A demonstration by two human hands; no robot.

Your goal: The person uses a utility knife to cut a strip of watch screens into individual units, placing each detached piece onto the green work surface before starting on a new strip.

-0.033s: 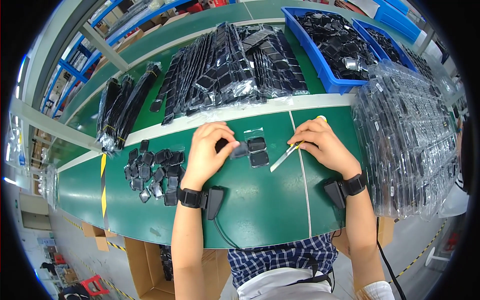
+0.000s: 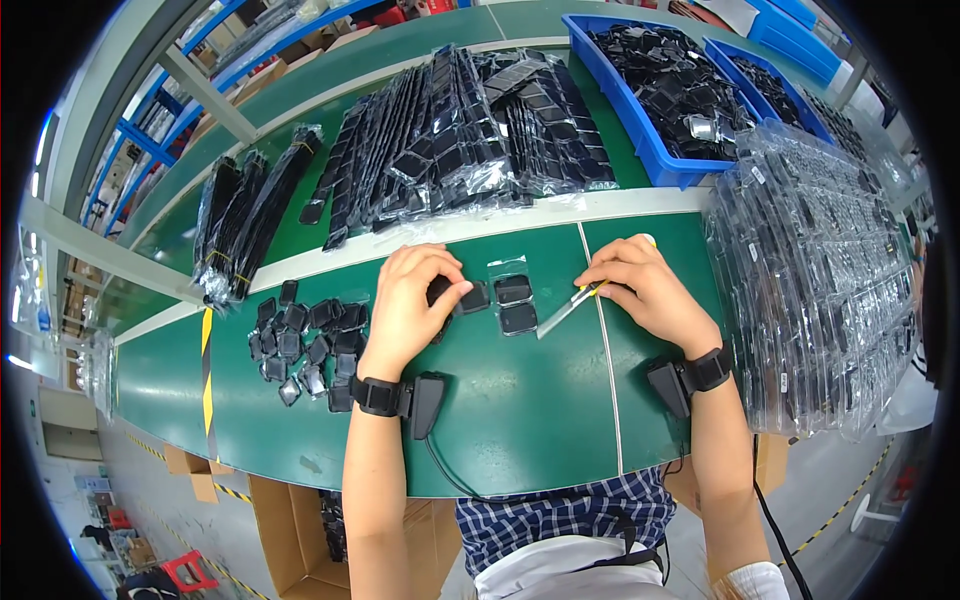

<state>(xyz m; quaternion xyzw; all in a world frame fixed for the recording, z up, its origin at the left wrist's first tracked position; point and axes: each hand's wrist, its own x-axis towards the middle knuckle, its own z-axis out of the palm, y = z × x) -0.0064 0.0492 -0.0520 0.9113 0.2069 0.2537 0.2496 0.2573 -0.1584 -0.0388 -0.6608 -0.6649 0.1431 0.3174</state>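
Observation:
My left hand (image 2: 408,300) is closed with thumb and fingers pinching a small black square piece (image 2: 473,297); more dark pieces show partly behind the fingers. Just to its right, two similar black squares (image 2: 517,303) lie one above the other in a clear film strip on the green table. My right hand (image 2: 645,285) grips a utility knife (image 2: 567,313) with some yellow on its handle. The blade slants down to the left, its tip close to the lower square of the strip. Left of my left hand is a loose pile of black squares (image 2: 290,340).
Film-packed strips of black squares (image 2: 450,140) and bundled strips (image 2: 240,225) lie along the back. Blue bins (image 2: 640,130) of black pieces stand back right. A tall stack of clear trays (image 2: 810,290) is at the right. Below the table edge sits a cardboard box (image 2: 280,540).
My left hand has shifted slightly left, and the black square in it has moved away from the film strip. The knife's tip has swung slightly up and left.

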